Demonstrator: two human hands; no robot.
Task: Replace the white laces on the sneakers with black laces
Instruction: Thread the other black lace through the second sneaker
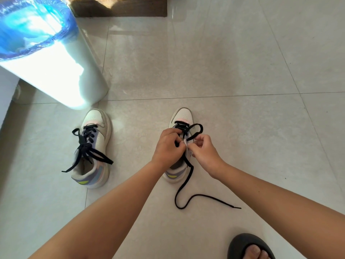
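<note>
Two sneakers on a tiled floor, toes pointing to the top of the frame. Left sneaker sits at centre-left, fully laced in black, its lace loosely crossed with ends trailing over the sides. Right sneaker is at centre, mostly hidden under both hands. Left hand is curled over the eyelets, fingers pinching the black lace near the tongue. Right hand pinches the same lace just beside it, fingers bent; a loop of lace rises above the hands by the toe. A long free end runs down past the heel, curving right across the floor to its tip at lower centre-right. White bin with blue liner in upper left. Brown mat at top centre. Dark slipper with toes at bottom right.
</note>
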